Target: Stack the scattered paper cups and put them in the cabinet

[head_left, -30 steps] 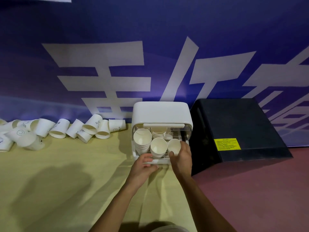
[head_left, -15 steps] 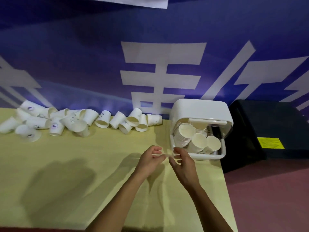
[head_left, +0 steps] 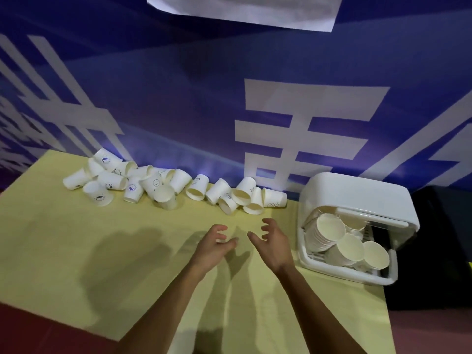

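Both hands have drawn back from the white plastic cabinet (head_left: pixel 357 198) and shifted left of it; a second ago they were at its open front. The left hand (head_left: pixel 217 245) and the right hand (head_left: pixel 272 241) now hover side by side above the pale yellow table (head_left: pixel 76 251). Their palms are turned toward each other, the fingers are spread wide and loosely curled, and they hold nothing, with a small gap between the thumbs.

The scattered white paper cups (head_left: pixel 196 187), some printed with small dark marks, lie tipped over in a ragged row along the far edge of the table, against the blue banner with white characters (head_left: pixel 178 98). The rightmost ones are just beyond the fingertips.

The cabinet sits at the right end of the table with its cover raised. Inside it, stacks of nested white paper cups (head_left: pixel 327 232) lie on their sides, mouths facing near. A black box (head_left: pixel 439 251) stands right of the cabinet. A white sheet of paper (head_left: pixel 245 11) hangs at the top of the banner.
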A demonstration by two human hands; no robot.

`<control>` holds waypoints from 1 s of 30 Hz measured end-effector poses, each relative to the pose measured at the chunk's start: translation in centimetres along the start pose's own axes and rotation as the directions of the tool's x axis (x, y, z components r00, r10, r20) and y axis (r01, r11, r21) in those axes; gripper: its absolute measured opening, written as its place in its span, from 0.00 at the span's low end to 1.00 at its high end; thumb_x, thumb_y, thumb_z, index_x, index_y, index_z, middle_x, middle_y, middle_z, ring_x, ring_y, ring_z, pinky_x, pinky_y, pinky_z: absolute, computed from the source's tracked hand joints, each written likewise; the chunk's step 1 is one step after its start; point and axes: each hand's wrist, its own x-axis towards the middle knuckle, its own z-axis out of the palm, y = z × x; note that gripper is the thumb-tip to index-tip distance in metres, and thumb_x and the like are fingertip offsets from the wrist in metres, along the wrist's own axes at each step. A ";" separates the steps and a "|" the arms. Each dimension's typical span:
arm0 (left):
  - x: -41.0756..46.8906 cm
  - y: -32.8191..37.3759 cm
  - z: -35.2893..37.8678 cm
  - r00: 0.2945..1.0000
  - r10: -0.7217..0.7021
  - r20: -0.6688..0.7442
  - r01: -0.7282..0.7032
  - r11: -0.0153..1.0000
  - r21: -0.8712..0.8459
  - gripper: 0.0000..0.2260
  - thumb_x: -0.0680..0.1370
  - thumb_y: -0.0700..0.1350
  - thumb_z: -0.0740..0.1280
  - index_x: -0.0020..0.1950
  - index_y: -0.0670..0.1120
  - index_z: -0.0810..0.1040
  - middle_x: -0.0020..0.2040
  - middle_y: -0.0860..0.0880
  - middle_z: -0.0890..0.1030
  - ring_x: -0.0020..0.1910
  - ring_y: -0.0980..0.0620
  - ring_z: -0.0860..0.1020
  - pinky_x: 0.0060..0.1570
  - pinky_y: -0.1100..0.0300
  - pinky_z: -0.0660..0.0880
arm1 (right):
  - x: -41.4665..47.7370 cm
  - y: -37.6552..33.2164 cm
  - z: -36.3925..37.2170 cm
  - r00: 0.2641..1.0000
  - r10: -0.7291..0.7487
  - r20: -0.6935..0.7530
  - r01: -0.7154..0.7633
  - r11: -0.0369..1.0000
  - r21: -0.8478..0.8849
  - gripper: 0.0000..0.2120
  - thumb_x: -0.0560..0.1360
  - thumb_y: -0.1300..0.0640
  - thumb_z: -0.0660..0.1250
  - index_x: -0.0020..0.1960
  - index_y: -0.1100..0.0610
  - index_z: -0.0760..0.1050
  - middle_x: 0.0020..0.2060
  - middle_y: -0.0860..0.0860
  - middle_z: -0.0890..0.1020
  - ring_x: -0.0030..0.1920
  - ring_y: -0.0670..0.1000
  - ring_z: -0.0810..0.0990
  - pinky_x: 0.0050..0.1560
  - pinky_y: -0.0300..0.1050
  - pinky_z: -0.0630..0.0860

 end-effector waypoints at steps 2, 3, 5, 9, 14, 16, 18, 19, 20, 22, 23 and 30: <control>2.6 0.2 -0.7 1.000 -0.027 0.017 0.026 0.999 0.021 0.24 0.73 0.52 0.75 0.66 0.56 0.71 0.59 0.50 0.76 0.55 0.56 0.77 0.47 0.64 0.72 | 2.1 -0.5 1.0 1.000 0.016 -0.007 -0.016 0.999 -0.041 0.29 0.75 0.44 0.71 0.71 0.55 0.68 0.62 0.55 0.80 0.58 0.54 0.80 0.58 0.51 0.77; 4.0 0.3 -1.0 0.999 -0.044 0.017 0.043 0.998 0.034 0.25 0.73 0.52 0.75 0.68 0.56 0.70 0.59 0.50 0.75 0.55 0.55 0.77 0.48 0.63 0.72 | 3.2 -0.8 1.5 1.000 0.018 -0.017 -0.019 0.998 -0.056 0.30 0.75 0.44 0.71 0.71 0.55 0.68 0.62 0.55 0.79 0.59 0.55 0.80 0.59 0.51 0.76; 6.7 0.3 -1.3 0.997 -0.081 -0.002 0.081 0.995 0.062 0.31 0.71 0.52 0.75 0.71 0.57 0.67 0.61 0.48 0.74 0.58 0.51 0.76 0.53 0.59 0.72 | 5.3 -1.0 2.3 0.998 0.041 -0.036 -0.044 0.996 -0.079 0.29 0.75 0.46 0.72 0.71 0.56 0.68 0.63 0.57 0.79 0.61 0.57 0.78 0.60 0.51 0.76; 11.1 0.4 -1.3 0.993 -0.117 -0.024 0.118 0.992 0.038 0.35 0.69 0.49 0.76 0.72 0.55 0.64 0.60 0.46 0.74 0.57 0.48 0.76 0.54 0.57 0.71 | 9.0 -0.6 3.5 0.985 0.129 -0.111 -0.148 0.972 -0.184 0.28 0.76 0.46 0.70 0.70 0.57 0.69 0.62 0.58 0.79 0.61 0.60 0.78 0.60 0.53 0.75; 15.3 -1.0 0.2 0.978 -0.203 -0.053 0.203 0.979 -0.020 0.22 0.72 0.50 0.75 0.63 0.48 0.71 0.58 0.47 0.79 0.55 0.47 0.78 0.59 0.54 0.74 | 11.6 -0.7 3.9 0.977 0.010 -0.213 -0.067 0.964 -0.258 0.28 0.75 0.52 0.72 0.72 0.55 0.70 0.64 0.57 0.76 0.63 0.60 0.75 0.66 0.55 0.73; 16.3 -1.4 1.0 0.977 -0.207 -0.058 0.205 0.978 -0.039 0.20 0.72 0.50 0.75 0.58 0.46 0.74 0.55 0.47 0.80 0.54 0.48 0.78 0.57 0.54 0.74 | 12.7 -1.0 4.1 0.984 -0.087 -0.154 0.025 0.931 -0.365 0.32 0.74 0.56 0.72 0.76 0.50 0.66 0.70 0.56 0.72 0.68 0.59 0.70 0.70 0.57 0.69; 17.0 -1.4 1.8 0.979 -0.188 -0.077 0.181 0.980 -0.080 0.20 0.71 0.50 0.76 0.57 0.46 0.75 0.53 0.48 0.81 0.52 0.48 0.79 0.55 0.55 0.75 | 13.9 -1.4 4.3 0.986 -0.156 -0.051 0.110 0.861 -0.496 0.39 0.73 0.62 0.71 0.79 0.42 0.60 0.78 0.55 0.62 0.74 0.59 0.62 0.72 0.59 0.64; 17.3 -1.4 2.1 0.979 -0.177 -0.103 0.167 0.981 -0.094 0.19 0.70 0.50 0.77 0.56 0.46 0.75 0.51 0.48 0.82 0.50 0.49 0.80 0.51 0.56 0.76 | 14.5 -1.7 4.4 0.982 -0.189 -0.002 0.157 0.820 -0.550 0.42 0.73 0.64 0.70 0.79 0.39 0.58 0.79 0.54 0.58 0.76 0.60 0.59 0.72 0.61 0.64; 17.6 -1.4 2.4 0.977 -0.166 -0.132 0.153 0.983 -0.102 0.18 0.70 0.51 0.77 0.55 0.45 0.77 0.50 0.48 0.82 0.48 0.49 0.80 0.48 0.58 0.75 | 15.1 -1.9 4.5 0.976 -0.213 0.042 0.196 0.785 -0.588 0.43 0.72 0.66 0.69 0.79 0.38 0.57 0.80 0.54 0.56 0.77 0.60 0.56 0.71 0.61 0.64; 18.0 -1.3 2.7 0.973 -0.156 -0.168 0.145 0.986 -0.077 0.15 0.72 0.50 0.75 0.52 0.45 0.78 0.46 0.48 0.83 0.46 0.49 0.80 0.45 0.57 0.74 | 16.1 -2.4 4.6 0.968 -0.226 0.114 0.246 0.733 -0.635 0.42 0.74 0.67 0.68 0.79 0.38 0.58 0.80 0.55 0.54 0.78 0.60 0.53 0.71 0.60 0.63; 18.2 -1.2 2.8 0.975 -0.137 -0.175 0.130 0.990 -0.052 0.13 0.73 0.50 0.74 0.51 0.44 0.79 0.45 0.48 0.83 0.45 0.47 0.80 0.45 0.56 0.74 | 16.5 -2.5 4.6 0.964 -0.235 0.127 0.259 0.715 -0.649 0.41 0.74 0.67 0.68 0.78 0.38 0.60 0.80 0.55 0.56 0.78 0.60 0.54 0.71 0.60 0.64; 17.6 -1.3 2.2 0.974 -0.064 -0.219 0.055 0.997 -0.049 0.05 0.75 0.46 0.71 0.47 0.45 0.80 0.41 0.48 0.82 0.41 0.48 0.78 0.43 0.55 0.74 | 16.3 -2.4 4.9 0.951 -0.309 0.032 0.271 0.774 -0.573 0.37 0.72 0.56 0.76 0.76 0.43 0.65 0.76 0.56 0.65 0.74 0.60 0.63 0.69 0.60 0.68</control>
